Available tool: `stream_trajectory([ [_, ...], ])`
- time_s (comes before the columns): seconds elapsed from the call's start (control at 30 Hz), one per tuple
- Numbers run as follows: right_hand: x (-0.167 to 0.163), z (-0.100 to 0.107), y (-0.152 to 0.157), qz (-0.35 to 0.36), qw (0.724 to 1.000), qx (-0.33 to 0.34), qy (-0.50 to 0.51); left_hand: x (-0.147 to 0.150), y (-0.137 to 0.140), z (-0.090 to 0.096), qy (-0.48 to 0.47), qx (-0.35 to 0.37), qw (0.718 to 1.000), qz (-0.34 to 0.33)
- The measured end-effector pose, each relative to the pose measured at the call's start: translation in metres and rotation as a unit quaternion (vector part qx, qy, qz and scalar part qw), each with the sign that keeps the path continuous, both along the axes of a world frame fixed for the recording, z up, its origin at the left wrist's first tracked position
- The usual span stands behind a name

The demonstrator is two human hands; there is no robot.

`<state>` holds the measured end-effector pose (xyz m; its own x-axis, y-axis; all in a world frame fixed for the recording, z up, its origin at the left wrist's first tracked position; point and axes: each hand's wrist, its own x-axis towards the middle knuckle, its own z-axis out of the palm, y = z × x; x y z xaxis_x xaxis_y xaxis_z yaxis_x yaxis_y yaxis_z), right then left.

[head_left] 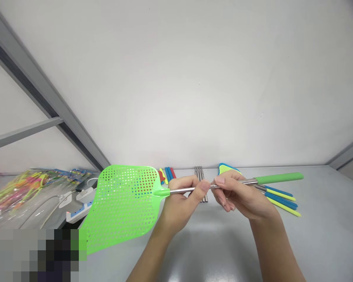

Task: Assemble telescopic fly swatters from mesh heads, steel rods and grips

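A green fly swatter (126, 207) is held sideways above the table, its perforated head to the left and its green grip to the right. Its thin metal shaft runs between the two. My left hand (184, 199) is closed around the shaft near the head, thumb on top. Just to the right, my right hand (241, 192) pinches the same shaft between thumb and fingers, short of the thicker tube by the grip. The two thumbs nearly meet.
On the grey table (326, 235), swatters with blue and yellow grips (282, 199) lie at right. Several metal rods (198, 172) and coloured handles (168, 172) lie near the wall. A power strip (80, 213) with cables and plastic-wrapped colourful items (17, 192) are at left.
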<state>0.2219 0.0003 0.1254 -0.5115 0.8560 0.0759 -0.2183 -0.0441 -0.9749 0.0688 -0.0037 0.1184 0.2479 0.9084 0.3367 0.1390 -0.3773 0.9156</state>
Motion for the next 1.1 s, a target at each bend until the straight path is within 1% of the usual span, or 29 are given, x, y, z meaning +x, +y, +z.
stream_trajectory([
  [0.17, -0.005, -0.002, 0.0, -0.003, 1.0, -0.009, 0.009, 0.001, 0.001, 0.0, -0.026, -0.002, 1.0, -0.004],
  [0.23, -0.009, -0.003, 0.0, 0.004, 1.0, -0.012, 0.013, 0.003, 0.001, 0.0, -0.039, -0.008, 0.999, -0.022],
  [0.33, -0.016, -0.005, 0.0, 0.02, 0.999, -0.016, 0.022, 0.006, -0.001, 0.001, -0.063, -0.046, 0.995, -0.059],
  [0.4, -0.02, -0.005, -0.001, 0.02, 0.999, -0.021, 0.027, 0.008, -0.002, 0.001, -0.089, -0.08, 0.991, -0.065],
  [0.53, -0.024, -0.005, -0.001, 0.0, 0.999, -0.021, 0.029, 0.006, 0.0, -0.001, -0.111, -0.136, 0.982, -0.065],
  [0.73, -0.024, -0.006, 0.0, -0.026, 0.999, -0.025, 0.031, 0.002, 0.004, -0.004, -0.096, -0.173, 0.975, -0.097],
  [0.9, -0.026, -0.006, 0.0, -0.051, 0.998, -0.013, 0.015, 0.0, 0.003, 0.003, -0.105, -0.191, 0.971, -0.096],
  [1.1, -0.023, -0.004, 0.0, -0.078, 0.997, 0.001, -0.006, 0.0, 0.001, 0.01, -0.138, -0.233, 0.958, -0.091],
])
